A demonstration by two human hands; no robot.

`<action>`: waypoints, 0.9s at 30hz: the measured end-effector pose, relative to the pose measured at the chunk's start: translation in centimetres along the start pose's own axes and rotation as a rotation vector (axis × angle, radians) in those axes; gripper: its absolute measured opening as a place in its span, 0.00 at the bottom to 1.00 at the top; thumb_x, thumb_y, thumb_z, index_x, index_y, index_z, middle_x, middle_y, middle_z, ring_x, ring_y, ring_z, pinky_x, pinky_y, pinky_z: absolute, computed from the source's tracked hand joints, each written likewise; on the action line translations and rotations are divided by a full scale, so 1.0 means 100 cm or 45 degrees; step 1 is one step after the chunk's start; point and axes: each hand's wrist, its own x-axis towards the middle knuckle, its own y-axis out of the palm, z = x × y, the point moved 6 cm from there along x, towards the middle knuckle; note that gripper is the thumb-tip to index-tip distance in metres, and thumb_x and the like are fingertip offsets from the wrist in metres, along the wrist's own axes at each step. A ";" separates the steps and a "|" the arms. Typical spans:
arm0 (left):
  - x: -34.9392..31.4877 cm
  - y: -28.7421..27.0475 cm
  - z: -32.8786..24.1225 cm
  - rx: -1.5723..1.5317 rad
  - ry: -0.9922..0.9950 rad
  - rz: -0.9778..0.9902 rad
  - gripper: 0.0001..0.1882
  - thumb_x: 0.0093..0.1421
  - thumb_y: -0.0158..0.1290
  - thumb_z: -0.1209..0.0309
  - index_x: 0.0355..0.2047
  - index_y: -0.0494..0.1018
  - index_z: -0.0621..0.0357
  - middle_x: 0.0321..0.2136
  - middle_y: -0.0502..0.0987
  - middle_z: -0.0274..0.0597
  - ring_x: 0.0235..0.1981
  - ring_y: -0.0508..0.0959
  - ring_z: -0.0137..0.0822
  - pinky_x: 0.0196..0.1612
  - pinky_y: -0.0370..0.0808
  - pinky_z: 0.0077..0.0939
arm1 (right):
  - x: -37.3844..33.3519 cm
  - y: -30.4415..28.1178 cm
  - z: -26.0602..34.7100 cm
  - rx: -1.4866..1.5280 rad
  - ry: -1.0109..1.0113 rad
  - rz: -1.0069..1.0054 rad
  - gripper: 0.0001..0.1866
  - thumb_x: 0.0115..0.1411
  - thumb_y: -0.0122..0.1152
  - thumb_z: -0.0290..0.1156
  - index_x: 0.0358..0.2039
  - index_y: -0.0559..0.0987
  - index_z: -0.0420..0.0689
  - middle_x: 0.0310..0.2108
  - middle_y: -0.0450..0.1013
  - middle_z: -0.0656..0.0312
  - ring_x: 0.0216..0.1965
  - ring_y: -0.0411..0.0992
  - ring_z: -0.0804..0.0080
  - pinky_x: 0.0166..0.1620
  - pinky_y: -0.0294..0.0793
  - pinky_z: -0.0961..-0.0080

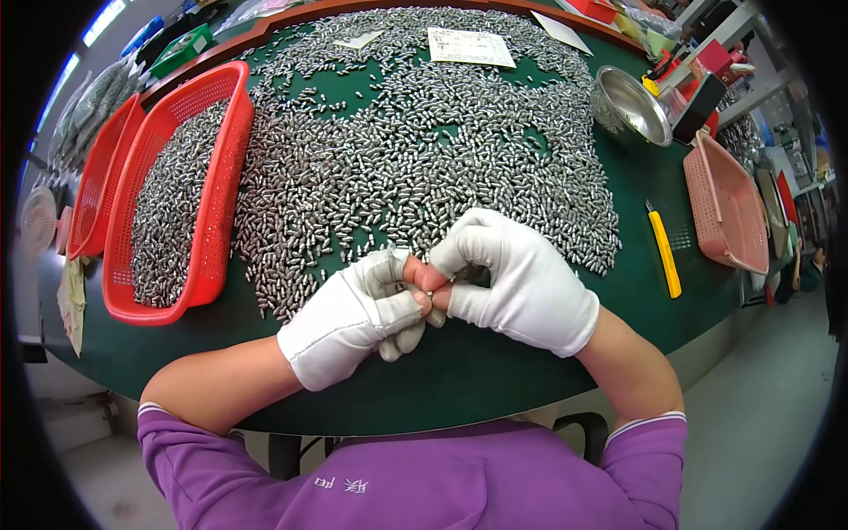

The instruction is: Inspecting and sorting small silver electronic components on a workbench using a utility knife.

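Note:
My left hand (358, 314) and my right hand (517, 287) meet above the near part of the green table. Both wear white gloves with some fingertips bare. Thumbs and forefingers pinch together around one tiny metal piece (429, 293), mostly hidden by the fingertips. Just beyond them spreads a wide layer of small silvery metal parts (397, 168), short and ridged. A red perforated basket (237, 168) at the left holds a heap of similar parts.
On the right are a yellow utility knife (664, 254), a pink basket (729, 208) and a tilted steel bowl (632, 104). Another red basket (97, 190) stands far left. A paper slip (471, 48) lies on the parts. A wooden edging (291, 18) borders the table's far side.

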 end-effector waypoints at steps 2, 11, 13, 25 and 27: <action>0.000 -0.002 0.003 -0.010 0.001 -0.012 0.10 0.64 0.53 0.64 0.40 0.69 0.54 0.31 0.75 0.34 0.22 0.69 0.21 0.21 0.63 0.13 | -0.001 -0.003 0.005 -0.063 0.010 -0.005 0.08 0.48 0.68 0.21 0.30 0.79 0.43 0.32 0.72 0.62 0.32 0.72 0.74 0.37 0.72 0.77; 0.002 -0.003 0.001 -0.002 0.052 -0.020 0.11 0.65 0.50 0.61 0.39 0.70 0.54 0.31 0.76 0.37 0.18 0.67 0.23 0.19 0.60 0.15 | 0.002 -0.041 0.010 -0.874 -0.319 -0.388 0.08 0.45 0.69 0.21 0.27 0.80 0.44 0.27 0.72 0.60 0.29 0.72 0.64 0.32 0.72 0.71; 0.001 -0.003 -0.001 -0.043 0.093 0.078 0.12 0.68 0.45 0.62 0.43 0.69 0.56 0.34 0.76 0.36 0.23 0.70 0.21 0.24 0.66 0.13 | 0.003 -0.039 0.006 -1.009 -0.270 -0.267 0.07 0.46 0.68 0.24 0.27 0.80 0.45 0.27 0.72 0.60 0.30 0.72 0.62 0.34 0.72 0.67; 0.000 -0.003 -0.001 -0.024 0.097 0.026 0.16 0.63 0.53 0.55 0.40 0.65 0.51 0.34 0.73 0.39 0.20 0.65 0.23 0.21 0.58 0.15 | 0.002 -0.020 0.001 -1.028 -0.189 -0.134 0.05 0.45 0.68 0.29 0.25 0.80 0.47 0.27 0.73 0.61 0.32 0.72 0.62 0.36 0.73 0.68; 0.001 -0.002 -0.001 0.027 0.058 0.001 0.15 0.62 0.54 0.56 0.41 0.65 0.51 0.34 0.73 0.38 0.21 0.65 0.22 0.20 0.57 0.14 | 0.001 -0.017 0.008 -0.707 -0.256 -0.121 0.07 0.45 0.69 0.24 0.26 0.80 0.45 0.28 0.72 0.61 0.32 0.73 0.66 0.36 0.73 0.71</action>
